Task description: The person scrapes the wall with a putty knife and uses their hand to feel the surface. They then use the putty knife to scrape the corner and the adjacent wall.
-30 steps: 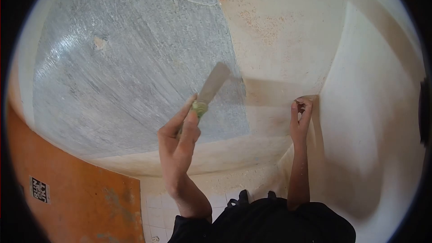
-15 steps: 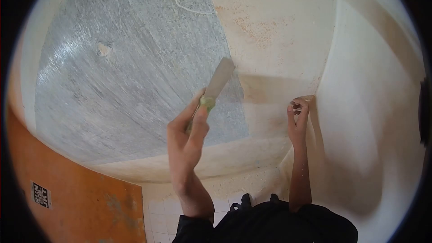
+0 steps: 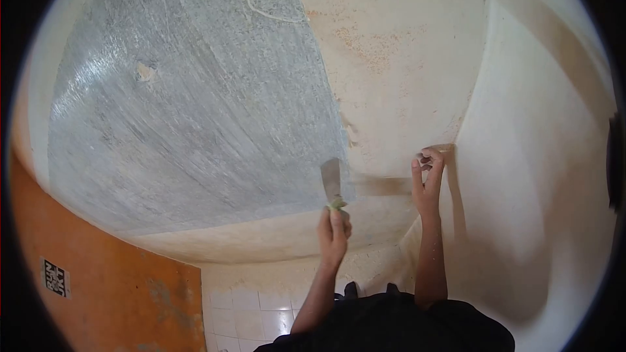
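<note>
A putty knife [image 3: 331, 179] with a green handle is gripped in my left hand [image 3: 334, 234], its broad metal blade pointing up the wall. The blade lies over the lower right part of a grey-blue streaked patch [image 3: 195, 111], close to the patch's border with the cream wall surface [image 3: 391, 85]. My right hand [image 3: 428, 171] is raised near the wall corner at the right. Its fingers are curled and look dusty; whether they hold anything small cannot be made out.
An orange panel [image 3: 117, 274] with a black-and-white sticker [image 3: 55, 278] stands at lower left. Pale floor tiles [image 3: 241, 306] show below. Another cream wall [image 3: 535, 143] meets the first at the right. A chipped spot [image 3: 146, 72] marks the grey patch.
My left hand has brought the putty knife down and a little right along the patch border, and the blade now points more upright. My right hand has stayed nearly in place, still curled.
</note>
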Tool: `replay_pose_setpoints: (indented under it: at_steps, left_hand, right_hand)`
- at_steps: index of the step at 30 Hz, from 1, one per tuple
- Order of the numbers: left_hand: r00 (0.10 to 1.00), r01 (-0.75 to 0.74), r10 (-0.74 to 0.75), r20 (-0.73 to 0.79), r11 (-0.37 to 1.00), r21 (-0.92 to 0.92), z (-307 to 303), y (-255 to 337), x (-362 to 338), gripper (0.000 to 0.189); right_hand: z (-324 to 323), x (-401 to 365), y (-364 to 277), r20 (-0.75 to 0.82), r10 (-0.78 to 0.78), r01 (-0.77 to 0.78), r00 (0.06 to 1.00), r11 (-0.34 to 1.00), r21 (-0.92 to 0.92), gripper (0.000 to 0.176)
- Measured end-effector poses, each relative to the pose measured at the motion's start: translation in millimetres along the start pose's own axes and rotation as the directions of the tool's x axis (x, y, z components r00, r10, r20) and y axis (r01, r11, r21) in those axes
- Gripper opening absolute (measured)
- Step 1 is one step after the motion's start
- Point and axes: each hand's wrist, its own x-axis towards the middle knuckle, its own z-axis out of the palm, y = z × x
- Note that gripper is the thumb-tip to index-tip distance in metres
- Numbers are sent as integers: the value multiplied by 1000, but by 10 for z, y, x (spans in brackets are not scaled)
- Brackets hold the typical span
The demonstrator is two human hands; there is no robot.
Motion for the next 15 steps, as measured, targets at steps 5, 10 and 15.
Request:
replay_pose_setpoints:
  at_steps: [5,10,15]
  left_hand:
    - [999,-41,44,32,995,-92,409,168,203,45]
    - [998,-54,56,7,989,-140,589,521,424,46]
    - [1000,24,-21,18,975,-219,462,233,268,44]
  right_hand:
    - [-31,20,35,31,-26,26,999,1000,-13,28]
    - [-41,21,4,51,-4,4,999,1000,-7,28]
    - [-65,45,-7,57,-47,49,997,998,-30,27]
